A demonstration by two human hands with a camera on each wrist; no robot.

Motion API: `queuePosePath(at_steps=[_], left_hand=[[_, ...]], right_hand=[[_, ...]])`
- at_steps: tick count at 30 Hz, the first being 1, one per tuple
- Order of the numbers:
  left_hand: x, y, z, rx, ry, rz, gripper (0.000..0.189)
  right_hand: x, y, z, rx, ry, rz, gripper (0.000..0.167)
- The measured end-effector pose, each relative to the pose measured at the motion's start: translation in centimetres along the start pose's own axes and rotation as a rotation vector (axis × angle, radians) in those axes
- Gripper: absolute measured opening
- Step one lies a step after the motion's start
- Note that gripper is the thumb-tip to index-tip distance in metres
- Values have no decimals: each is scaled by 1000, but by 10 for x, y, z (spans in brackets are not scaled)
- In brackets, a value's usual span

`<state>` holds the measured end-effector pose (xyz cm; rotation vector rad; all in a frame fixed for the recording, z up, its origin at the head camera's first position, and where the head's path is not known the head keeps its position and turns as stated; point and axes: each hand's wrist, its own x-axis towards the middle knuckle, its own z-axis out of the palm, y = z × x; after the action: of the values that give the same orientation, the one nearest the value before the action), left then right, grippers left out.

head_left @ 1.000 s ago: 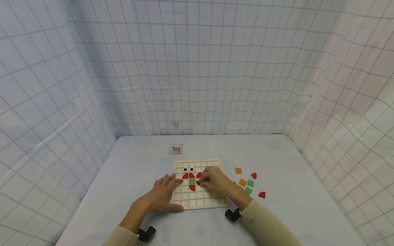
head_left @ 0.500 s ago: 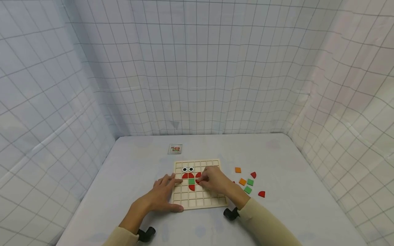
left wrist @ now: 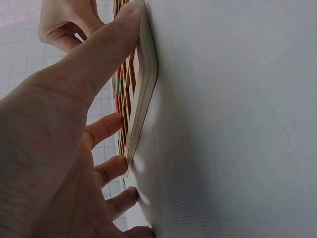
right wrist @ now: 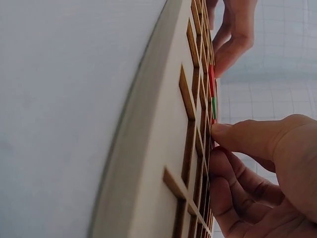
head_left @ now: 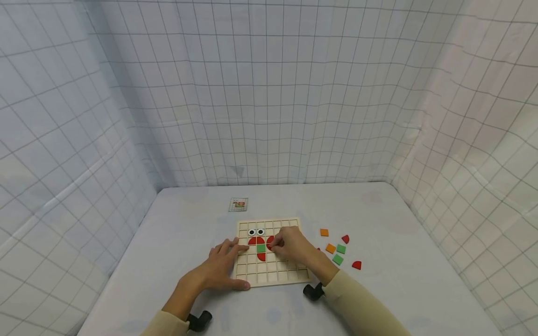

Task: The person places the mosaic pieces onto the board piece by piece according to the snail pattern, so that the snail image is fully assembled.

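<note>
A wooden grid board [head_left: 262, 279] lies on the table with tiles in its cells. Two eye tiles [head_left: 256, 232] sit above a pair of red quarter-circle tiles [head_left: 256, 241]; below these come a green square tile [head_left: 261, 248] and another red quarter-circle [head_left: 261, 256]. My left hand [head_left: 220, 268] rests spread along the board's left side, its thumb on the near edge. My right hand [head_left: 294, 245] pinches a red quarter-circle tile [head_left: 269, 247] at a cell right of the green square, under one more red quarter-circle [head_left: 270, 239]. Its fingertips partly cover that tile.
Right of the board lie loose tiles: orange squares [head_left: 324, 232], green squares [head_left: 338, 260] and red quarter-circles [head_left: 357, 265]. Behind the board is a small picture card [head_left: 238, 204]. Grid-patterned white curtains [head_left: 269, 116] enclose the table at the back and sides.
My right fingers have shifted the red quarter-circle tile very slightly, and it now sits closer under the red one above. The left hand has stayed in place on the board.
</note>
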<state>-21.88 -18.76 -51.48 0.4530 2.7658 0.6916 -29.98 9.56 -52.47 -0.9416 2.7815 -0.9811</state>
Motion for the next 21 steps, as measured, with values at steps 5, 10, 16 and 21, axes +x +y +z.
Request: queuePosePath(at_steps=[5,10,16,21], left_hand=[[0,0,0,-8,-4,4,107],[0,-1,1,-2,-4,12,108],[0,-1,0,2,0,13,108],[0,-1,-1,-2,0,9,108]], right_hand=[[-1,0,1,12,-5,10,6],[-5,0,-1,19,-8,-9,9],[-9,1,-5,27,-6,-45,13],[-11,2,-8,18,5,-72,12]])
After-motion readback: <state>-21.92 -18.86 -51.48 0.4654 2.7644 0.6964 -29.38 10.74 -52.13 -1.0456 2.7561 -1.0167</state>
